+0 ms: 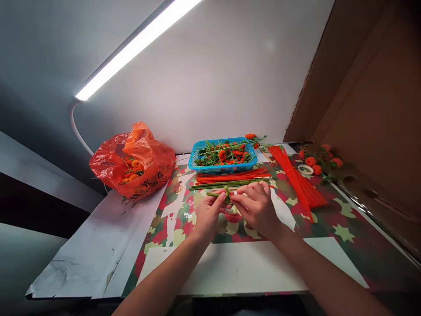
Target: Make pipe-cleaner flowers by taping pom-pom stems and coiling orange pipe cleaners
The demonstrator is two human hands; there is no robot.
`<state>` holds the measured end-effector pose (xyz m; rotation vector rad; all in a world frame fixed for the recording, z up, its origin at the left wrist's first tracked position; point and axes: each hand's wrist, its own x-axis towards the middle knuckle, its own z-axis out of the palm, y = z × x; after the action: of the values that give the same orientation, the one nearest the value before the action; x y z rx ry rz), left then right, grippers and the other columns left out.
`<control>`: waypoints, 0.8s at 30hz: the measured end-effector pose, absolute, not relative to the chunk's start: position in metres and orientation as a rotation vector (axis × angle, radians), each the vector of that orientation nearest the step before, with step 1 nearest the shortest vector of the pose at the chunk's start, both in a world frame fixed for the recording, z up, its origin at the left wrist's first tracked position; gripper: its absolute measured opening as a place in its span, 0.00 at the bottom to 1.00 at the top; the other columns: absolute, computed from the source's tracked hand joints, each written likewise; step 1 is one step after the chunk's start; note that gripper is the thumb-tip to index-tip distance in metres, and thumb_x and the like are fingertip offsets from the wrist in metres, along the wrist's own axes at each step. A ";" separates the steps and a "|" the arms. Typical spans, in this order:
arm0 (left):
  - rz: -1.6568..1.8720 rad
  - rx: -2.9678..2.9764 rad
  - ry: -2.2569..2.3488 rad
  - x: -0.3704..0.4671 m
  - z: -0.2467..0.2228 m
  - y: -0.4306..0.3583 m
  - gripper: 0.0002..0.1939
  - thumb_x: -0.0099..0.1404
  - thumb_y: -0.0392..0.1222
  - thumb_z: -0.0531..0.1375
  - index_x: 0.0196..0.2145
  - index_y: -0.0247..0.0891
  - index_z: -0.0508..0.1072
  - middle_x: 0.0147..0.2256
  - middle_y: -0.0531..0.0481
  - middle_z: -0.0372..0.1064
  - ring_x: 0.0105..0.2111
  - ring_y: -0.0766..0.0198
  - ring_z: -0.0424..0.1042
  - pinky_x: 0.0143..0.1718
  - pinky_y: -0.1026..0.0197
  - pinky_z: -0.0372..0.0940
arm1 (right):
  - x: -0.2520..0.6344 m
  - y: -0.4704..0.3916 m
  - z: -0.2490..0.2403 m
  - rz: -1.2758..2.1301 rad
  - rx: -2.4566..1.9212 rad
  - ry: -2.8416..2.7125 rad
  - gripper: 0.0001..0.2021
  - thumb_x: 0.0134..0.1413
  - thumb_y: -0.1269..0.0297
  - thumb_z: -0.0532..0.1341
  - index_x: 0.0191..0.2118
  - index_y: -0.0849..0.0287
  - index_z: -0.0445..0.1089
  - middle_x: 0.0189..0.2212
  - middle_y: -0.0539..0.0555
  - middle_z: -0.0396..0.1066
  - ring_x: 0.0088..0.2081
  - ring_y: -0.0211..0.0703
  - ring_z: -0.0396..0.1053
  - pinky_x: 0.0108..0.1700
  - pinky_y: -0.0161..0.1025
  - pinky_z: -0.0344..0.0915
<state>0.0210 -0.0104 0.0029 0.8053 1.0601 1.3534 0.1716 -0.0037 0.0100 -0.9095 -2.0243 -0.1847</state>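
Observation:
Over the middle of the table, my left hand (208, 215) pinches a small green fuzzy piece (226, 192), which looks like a bent pipe cleaner with a straight green stem pointing left. A bit of red shows at its right side. My right hand (258, 206) is closed right beside it, thumb and forefinger at that red bit; the fingers partly hide what they grip. Just beyond both hands lie a row of green pipe cleaners (210, 186) and a bundle of red pipe cleaners (230, 176).
A blue basket (191, 163) of red-headed flowers with green stems stands at the back. To the left sits a red plastic bag (158, 153) with orange flowers. On the right are another red bundle (294, 180), a tape roll (305, 169) and red flowers (310, 161). A lamp (131, 52) hangs above.

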 end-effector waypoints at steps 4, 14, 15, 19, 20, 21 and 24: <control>1.386 0.836 1.077 0.021 0.003 -0.011 0.18 0.49 0.48 0.69 0.34 0.33 0.79 0.25 0.51 0.73 0.20 0.70 0.70 0.22 0.68 0.67 | 0.166 -0.004 0.004 -0.283 -0.944 -2.037 0.08 0.59 0.72 0.54 0.36 0.56 0.70 0.35 0.52 0.74 0.35 0.43 0.63 0.43 0.46 0.49; 1.655 1.622 1.116 0.016 0.000 -0.025 0.10 0.59 0.39 0.62 0.38 0.44 0.80 0.44 0.45 0.75 0.46 0.54 0.74 0.50 0.54 0.67 | 0.141 -0.008 0.001 1.193 -0.934 -1.349 0.12 0.57 0.56 0.54 0.28 0.56 0.64 0.27 0.51 0.67 0.31 0.40 0.65 0.32 0.37 0.61; 1.625 1.711 1.093 0.013 0.000 -0.026 0.10 0.58 0.38 0.62 0.39 0.45 0.80 0.45 0.45 0.75 0.47 0.54 0.73 0.51 0.53 0.66 | 0.143 -0.007 0.003 1.376 -0.904 -1.293 0.12 0.55 0.54 0.56 0.28 0.56 0.65 0.26 0.50 0.68 0.29 0.39 0.65 0.30 0.36 0.61; 1.541 1.761 1.040 0.010 0.001 -0.024 0.10 0.56 0.39 0.64 0.38 0.45 0.80 0.45 0.44 0.75 0.47 0.52 0.73 0.50 0.53 0.67 | 0.155 -0.005 0.011 1.735 -0.931 -1.211 0.12 0.49 0.54 0.61 0.31 0.58 0.70 0.26 0.51 0.70 0.25 0.37 0.64 0.27 0.34 0.60; 1.571 1.680 1.057 0.012 0.002 -0.023 0.10 0.56 0.40 0.64 0.38 0.44 0.80 0.45 0.44 0.75 0.45 0.53 0.74 0.48 0.54 0.68 | 0.157 -0.005 0.012 1.696 -0.953 -1.231 0.12 0.51 0.53 0.61 0.32 0.58 0.71 0.27 0.51 0.71 0.26 0.37 0.64 0.28 0.34 0.61; 1.610 1.564 1.082 0.014 0.003 -0.021 0.10 0.57 0.41 0.64 0.38 0.43 0.80 0.43 0.44 0.76 0.43 0.54 0.75 0.45 0.55 0.69 | 0.159 -0.004 0.013 1.592 -0.976 -1.265 0.12 0.52 0.54 0.60 0.32 0.58 0.71 0.27 0.51 0.71 0.27 0.37 0.65 0.29 0.35 0.61; 1.604 1.129 1.114 0.022 0.004 -0.013 0.15 0.56 0.46 0.65 0.40 0.37 0.79 0.33 0.44 0.78 0.28 0.61 0.76 0.31 0.60 0.71 | 0.163 -0.005 0.016 1.061 -1.031 -1.424 0.09 0.55 0.57 0.60 0.32 0.57 0.72 0.30 0.52 0.71 0.32 0.40 0.65 0.35 0.38 0.62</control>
<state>0.0222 -0.0131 0.0043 1.1291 1.1139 1.6039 0.1626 -0.0049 0.0159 -1.0308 -1.4239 1.0612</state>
